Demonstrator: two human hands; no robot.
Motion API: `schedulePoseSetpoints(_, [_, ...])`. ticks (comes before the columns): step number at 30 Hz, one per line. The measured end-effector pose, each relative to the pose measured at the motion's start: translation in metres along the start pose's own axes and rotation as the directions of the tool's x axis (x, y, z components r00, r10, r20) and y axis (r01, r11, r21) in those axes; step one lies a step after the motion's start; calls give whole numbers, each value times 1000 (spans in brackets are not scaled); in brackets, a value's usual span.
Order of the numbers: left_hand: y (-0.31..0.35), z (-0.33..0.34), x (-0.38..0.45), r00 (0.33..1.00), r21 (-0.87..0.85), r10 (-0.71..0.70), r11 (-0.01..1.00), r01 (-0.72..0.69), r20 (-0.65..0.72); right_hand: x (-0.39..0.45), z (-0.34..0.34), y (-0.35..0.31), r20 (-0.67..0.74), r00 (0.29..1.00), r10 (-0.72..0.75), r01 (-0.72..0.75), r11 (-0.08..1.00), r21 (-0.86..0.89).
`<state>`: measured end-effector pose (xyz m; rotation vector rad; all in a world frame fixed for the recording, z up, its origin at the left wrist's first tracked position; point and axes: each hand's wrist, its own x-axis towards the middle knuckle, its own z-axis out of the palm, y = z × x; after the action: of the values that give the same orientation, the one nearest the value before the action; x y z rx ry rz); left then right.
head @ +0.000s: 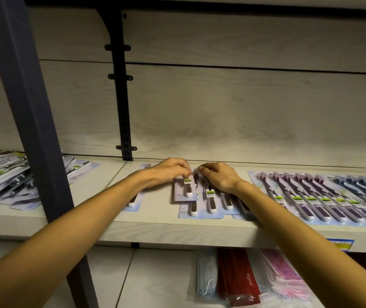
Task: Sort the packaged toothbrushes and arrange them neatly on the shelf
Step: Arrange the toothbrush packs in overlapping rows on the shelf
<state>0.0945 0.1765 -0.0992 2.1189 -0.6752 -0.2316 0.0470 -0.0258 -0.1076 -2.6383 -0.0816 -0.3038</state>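
A person's left hand [171, 170] and right hand [218, 176] meet at the back of a pale wooden shelf [155, 232], fingers curled down onto the top edges of a small cluster of packaged toothbrushes [208, 201] lying flat at mid-shelf. The left fingers [185, 172] pinch the head end of a pack [185, 190] that sits atop the cluster, slightly askew; whether the right hand grips a pack or merely presses on it cannot be told. To the right, a finished row [310, 196] lies overlapped and evenly fanned; to the left, past a dark upright post [31, 121], an unsorted heap [2, 174] waits. Doing this step well likely means squaring the loose pack's top edge with its neighbours and matching the overlap of the finished row, while the other hand steadies the cluster.
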Motion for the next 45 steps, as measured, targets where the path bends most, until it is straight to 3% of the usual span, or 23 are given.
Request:
schedulePoseSetpoints(4, [-2, 9, 3, 998, -95, 0, 996, -6, -61, 0, 0, -2, -4, 1000, 6, -6, 1000, -26])
schedulePoseSetpoints(10, [3, 31, -9, 995, 350, 20, 937, 17, -102, 0, 1, -1, -5, 1000, 9, -10, 999, -36])
schedulePoseSetpoints(14, [13, 40, -19, 991, 480, 66, 877, -2, -117, -4, -1, -4, -41, 999, 7, -8, 1000, -5])
schedulePoseSetpoints(19, [15, 34, -38, 958, 488, 145, 873, -6, -247, -19, -9, -13, -237, 970, 45, -62, 996, -64])
schedulePoseSetpoints(22, [9, 7, -49, 924, 643, 203, 764, 57, -324, -38, -16, -13, -194, 977, 84, -120, 975, -186])
schedulePoseSetpoints(24, [1, -11, -56, 927, 676, 107, 715, 180, -359, -51, -17, -11, -152, 985, 76, -107, 973, -205])
schedulePoseSetpoints(28, [-18, -24, -70, 938, 628, -158, 707, 326, -309, -64, -10, -9, -63, 996, 62, -71, 986, -149])
schedulePoseSetpoints(33, [-26, -27, -75, 932, 561, -121, 769, 307, -343, -65, -8, -9, -53, 997, 54, -59, 993, -99])
schedulePoseSetpoints(37, [-29, -21, -71, 901, 315, -171, 897, 310, -400, -66, -9, -12, -58, 995, 86, -87, 996, -16])
schedulePoseSetpoints(40, [-24, -13, -63, 895, 170, -200, 943, 287, -398, -67, -9, -16, -57, 990, 132, -115, 964, 238])
schedulePoseSetpoints(43, [-7, 4, -57, 913, 99, -185, 967, 235, -363, -68, -11, -21, -42, 982, 182, -120, 789, 602])
schedulePoseSetpoints(45, [4, 19, -53, 925, 76, -162, 977, 199, -343, -70, -13, -22, -35, 981, 191, -119, 736, 667])
